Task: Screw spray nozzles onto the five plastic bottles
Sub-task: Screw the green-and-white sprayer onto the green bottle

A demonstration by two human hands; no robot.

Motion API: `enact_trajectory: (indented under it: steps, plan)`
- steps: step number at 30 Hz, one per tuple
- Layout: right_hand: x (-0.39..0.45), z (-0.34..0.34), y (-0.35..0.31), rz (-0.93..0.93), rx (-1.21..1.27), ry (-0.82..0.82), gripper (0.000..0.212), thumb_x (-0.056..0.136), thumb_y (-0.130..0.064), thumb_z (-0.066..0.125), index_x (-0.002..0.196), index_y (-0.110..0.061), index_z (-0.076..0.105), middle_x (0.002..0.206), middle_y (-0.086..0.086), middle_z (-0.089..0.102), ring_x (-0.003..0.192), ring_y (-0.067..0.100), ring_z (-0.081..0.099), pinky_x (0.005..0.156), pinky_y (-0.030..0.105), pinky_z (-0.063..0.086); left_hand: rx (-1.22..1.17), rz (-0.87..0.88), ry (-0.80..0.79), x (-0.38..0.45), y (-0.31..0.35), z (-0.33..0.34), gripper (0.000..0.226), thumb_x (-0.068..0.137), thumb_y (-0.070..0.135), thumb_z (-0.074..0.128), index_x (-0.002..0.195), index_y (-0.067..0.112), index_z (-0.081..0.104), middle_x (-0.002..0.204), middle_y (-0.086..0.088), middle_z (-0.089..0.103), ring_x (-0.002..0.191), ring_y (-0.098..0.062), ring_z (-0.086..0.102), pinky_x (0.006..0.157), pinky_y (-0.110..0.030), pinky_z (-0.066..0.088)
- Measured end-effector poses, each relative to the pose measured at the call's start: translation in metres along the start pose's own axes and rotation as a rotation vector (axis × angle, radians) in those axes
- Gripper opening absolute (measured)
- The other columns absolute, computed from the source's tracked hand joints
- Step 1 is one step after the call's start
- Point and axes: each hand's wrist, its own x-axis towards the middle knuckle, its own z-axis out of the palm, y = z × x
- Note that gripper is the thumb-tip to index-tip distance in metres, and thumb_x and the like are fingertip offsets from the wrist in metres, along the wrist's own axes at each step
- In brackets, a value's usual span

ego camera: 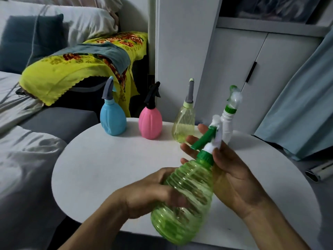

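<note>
I hold a ribbed clear-green bottle (185,199) tilted over the round white table (100,170). My left hand (151,192) grips its body. My right hand (228,170) is at its neck, fingers around the green collar and the white-and-green spray nozzle (210,139). Along the table's far edge stand a blue bottle (113,121) with a grey nozzle, a pink bottle (150,123) with a black nozzle, a pale yellow bottle (183,125) with a grey nozzle, and a white bottle (227,123) with a green-collared nozzle, partly behind my right hand.
A grey sofa (59,121) with pillows and a yellow flowered cloth (72,69) lies left of the table. White cabinet doors (252,73) stand behind it, and a blue curtain (302,98) hangs at the right.
</note>
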Motion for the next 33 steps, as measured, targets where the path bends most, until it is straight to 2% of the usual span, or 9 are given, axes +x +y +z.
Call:
enact_trajectory:
  steps: [6, 9, 12, 15, 18, 21, 26, 30, 33]
  plan:
    - [0.006, 0.003, -0.001, -0.088, -0.230, 0.106, 0.036, 0.073, -0.022, 0.082, 0.107, -0.012, 0.076, 0.092, 0.014, 0.075, 0.090, 0.024, 0.071, 0.081, 0.035, 0.057, 0.075, 0.031, 0.106, 0.002, -0.006, 0.001, 0.046, 0.066, 0.014, 0.074, 0.111, 0.013, 0.068, 0.101, -0.016, 0.069, 0.093, -0.023, 0.066, 0.084, -0.037, 0.056]
    - [0.008, 0.003, 0.000, -0.177, -0.284, 0.198, 0.031, 0.077, -0.009, 0.071, 0.108, -0.012, 0.076, 0.097, 0.012, 0.077, 0.092, 0.023, 0.072, 0.082, 0.032, 0.056, 0.327, 0.157, 0.322, 0.007, -0.008, 0.010, 0.055, 0.065, 0.012, 0.081, 0.116, 0.020, 0.063, 0.106, -0.014, 0.069, 0.095, -0.023, 0.067, 0.085, -0.037, 0.056]
    - [0.009, 0.003, -0.003, -0.275, -0.332, 0.265, 0.031, 0.081, -0.014, 0.070, 0.111, -0.015, 0.071, 0.095, 0.009, 0.076, 0.092, 0.021, 0.070, 0.082, 0.031, 0.056, 0.339, 0.227, 0.499, 0.010, -0.011, 0.012, 0.066, 0.059, 0.021, 0.090, 0.116, 0.029, 0.058, 0.106, -0.004, 0.071, 0.096, -0.022, 0.070, 0.082, -0.035, 0.059]
    - [0.007, 0.001, -0.006, -0.093, -0.162, 0.204, 0.039, 0.070, -0.028, 0.086, 0.101, -0.011, 0.070, 0.084, 0.009, 0.069, 0.086, 0.024, 0.066, 0.081, 0.039, 0.056, 0.004, 0.131, 0.326, 0.011, -0.009, 0.015, 0.063, 0.065, 0.021, 0.085, 0.120, 0.012, 0.057, 0.108, -0.012, 0.071, 0.096, -0.029, 0.068, 0.081, -0.039, 0.056]
    - [0.003, -0.003, -0.004, 0.131, 0.008, 0.091, 0.031, 0.069, -0.029, 0.088, 0.080, -0.009, 0.068, 0.076, 0.010, 0.065, 0.087, 0.029, 0.065, 0.089, 0.045, 0.052, -0.294, -0.018, 0.110, 0.011, -0.009, 0.019, 0.070, 0.067, 0.029, 0.083, 0.127, 0.001, 0.059, 0.117, -0.021, 0.065, 0.106, -0.033, 0.063, 0.093, -0.043, 0.052]
    - [0.002, -0.006, -0.003, 0.110, -0.022, 0.093, 0.036, 0.078, -0.033, 0.080, 0.061, -0.011, 0.057, 0.073, 0.014, 0.066, 0.090, 0.033, 0.067, 0.090, 0.046, 0.052, -0.349, -0.098, 0.058, 0.011, -0.008, 0.014, 0.070, 0.060, 0.035, 0.089, 0.118, 0.002, 0.067, 0.116, -0.020, 0.067, 0.104, -0.032, 0.065, 0.096, -0.042, 0.051]
    - [0.002, 0.002, 0.000, -0.001, 0.010, 0.120, 0.039, 0.076, -0.037, 0.080, 0.053, -0.016, 0.056, 0.068, 0.008, 0.068, 0.083, 0.024, 0.070, 0.084, 0.040, 0.056, -0.392, -0.119, -0.021, 0.010, -0.006, 0.008, 0.065, 0.065, 0.036, 0.087, 0.119, 0.005, 0.068, 0.116, -0.019, 0.068, 0.103, -0.032, 0.066, 0.097, -0.043, 0.051]
    - [0.005, 0.005, -0.005, -0.004, -0.013, 0.272, 0.042, 0.069, -0.033, 0.083, 0.047, -0.017, 0.051, 0.056, 0.006, 0.060, 0.074, 0.022, 0.068, 0.081, 0.038, 0.057, -0.192, -0.058, 0.153, 0.014, -0.006, 0.009, 0.059, 0.067, 0.037, 0.082, 0.116, 0.008, 0.068, 0.116, -0.017, 0.068, 0.104, -0.031, 0.066, 0.093, -0.042, 0.054]
    - [0.009, 0.003, -0.012, -0.056, -0.165, 0.433, 0.039, 0.076, -0.028, 0.072, 0.048, -0.018, 0.049, 0.056, 0.006, 0.061, 0.073, 0.020, 0.068, 0.080, 0.037, 0.051, 0.347, 0.075, 0.339, 0.013, -0.005, 0.010, 0.072, 0.056, 0.049, 0.088, 0.121, 0.038, 0.059, 0.119, 0.010, 0.067, 0.108, -0.011, 0.065, 0.091, -0.032, 0.056]
